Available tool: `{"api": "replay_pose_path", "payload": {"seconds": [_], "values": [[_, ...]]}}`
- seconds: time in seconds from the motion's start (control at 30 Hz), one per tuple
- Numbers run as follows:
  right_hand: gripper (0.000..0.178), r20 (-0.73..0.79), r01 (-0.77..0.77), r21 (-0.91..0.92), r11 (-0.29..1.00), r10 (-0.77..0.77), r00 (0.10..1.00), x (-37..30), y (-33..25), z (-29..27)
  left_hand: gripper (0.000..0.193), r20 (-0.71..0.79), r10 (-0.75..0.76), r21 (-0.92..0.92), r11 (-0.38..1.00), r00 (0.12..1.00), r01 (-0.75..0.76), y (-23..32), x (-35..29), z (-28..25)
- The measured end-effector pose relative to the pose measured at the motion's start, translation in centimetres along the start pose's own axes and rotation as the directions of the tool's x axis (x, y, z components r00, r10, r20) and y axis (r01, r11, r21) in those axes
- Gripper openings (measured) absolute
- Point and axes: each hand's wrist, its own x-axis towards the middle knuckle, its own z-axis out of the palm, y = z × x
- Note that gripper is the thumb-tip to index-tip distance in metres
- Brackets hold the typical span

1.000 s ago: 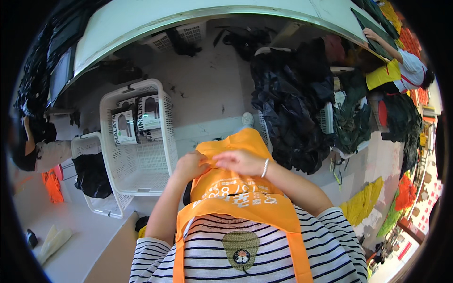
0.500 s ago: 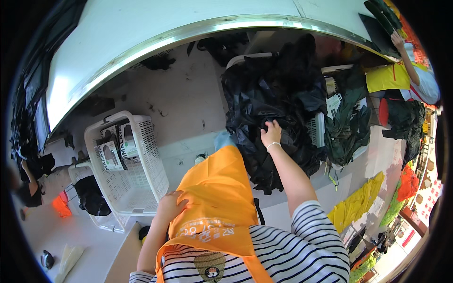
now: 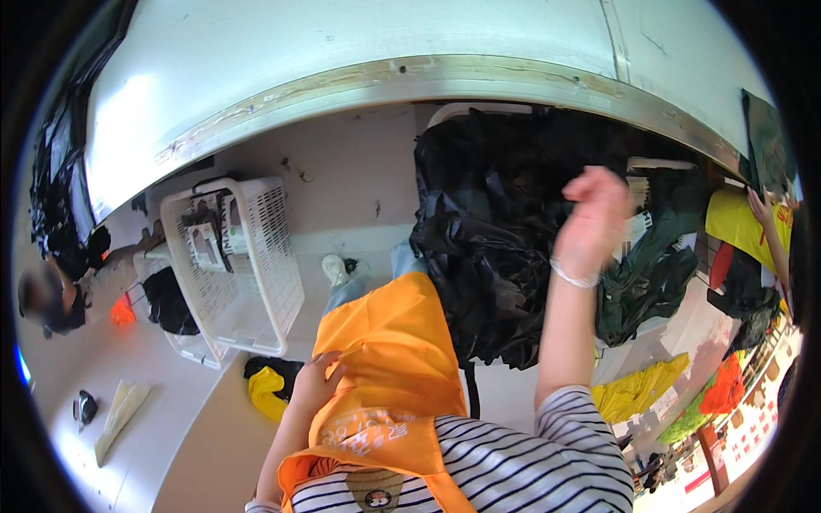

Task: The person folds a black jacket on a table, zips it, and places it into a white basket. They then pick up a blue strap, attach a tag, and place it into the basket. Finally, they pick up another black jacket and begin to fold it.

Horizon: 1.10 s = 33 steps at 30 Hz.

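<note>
Head view, looking down past striped sleeves and an orange apron (image 3: pixel 389 359).

Left hand (image 3: pixel 318 383): resting low against the left edge of the orange apron, fingers curled over its fabric in a loose grasp; forearm coming up from the lower edge.

Right hand (image 3: pixel 592 218): raised in front of the pile of black garments (image 3: pixel 492 248), blurred, fingers partly bent, palm turned toward the pile. Nothing seen in the grip; cannot tell whether fingertips touch the cloth. Thin bracelet (image 3: pixel 571 275) around the wrist.

Pile of black garments: heaped in a white bin (image 3: pixel 479 109) whose rim shows at the far edge of the pile, just under the long white counter edge (image 3: pixel 410 77). Pile hanging down toward the apron, its near edge just beside the apron's right side.

Dark green garments (image 3: pixel 650 265): to the right of the black pile, touching it, spilling over a second bin.

White slotted laundry basket (image 3: pixel 235 265): on the floor to the left, well apart from both hands, some packaged items at its far end. Yellow cloth (image 3: pixel 267 389) on the floor near its near corner, just beside the left forearm.

White shoe (image 3: pixel 333 269) visible between basket and apron.

Another person (image 3: pixel 60 291) at far left edge; another person's hand (image 3: pixel 759 205) at far right on a yellow garment (image 3: pixel 735 218).
</note>
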Motion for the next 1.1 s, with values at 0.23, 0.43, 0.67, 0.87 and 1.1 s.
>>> {"api": "replay_pose_path", "payload": {"seconds": [0.23, 0.43, 0.67, 0.87, 1.1], "values": [[0.040, 0.546, 0.472, 0.480, 0.739, -0.673, 0.499, 9.7, -19.3, 2.2, 0.034, -0.038, 0.126, -0.021, 0.992, 0.991, -0.126, 3.8, 0.7, -2.5], [0.035, 0.552, 0.476, 0.589, 0.653, -0.756, 0.352, 8.0, -23.4, 7.2, 0.034, -0.144, 0.194, 0.047, 0.981, 0.970, -0.189, 2.9, 0.5, -6.3], [0.030, 0.457, 0.598, 0.526, 0.606, -0.793, 0.402, 7.4, -28.2, 10.1, 0.033, -0.176, 0.340, 0.146, 0.937, 0.924, -0.317, 1.5, 2.9, -11.4], [0.026, 0.322, 0.450, -0.040, 0.892, -0.415, 0.851, 7.4, -21.4, 12.5, 0.035, -0.205, 0.359, 0.122, 0.932, 0.910, -0.340, -1.6, 7.1, -17.3], [0.016, -0.136, -0.491, -0.647, 0.583, 0.546, 0.827, -5.8, 20.1, -3.6, 0.030, -0.221, 0.226, 0.201, 0.962, 0.949, -0.183, -4.6, 8.2, -19.9]]}}
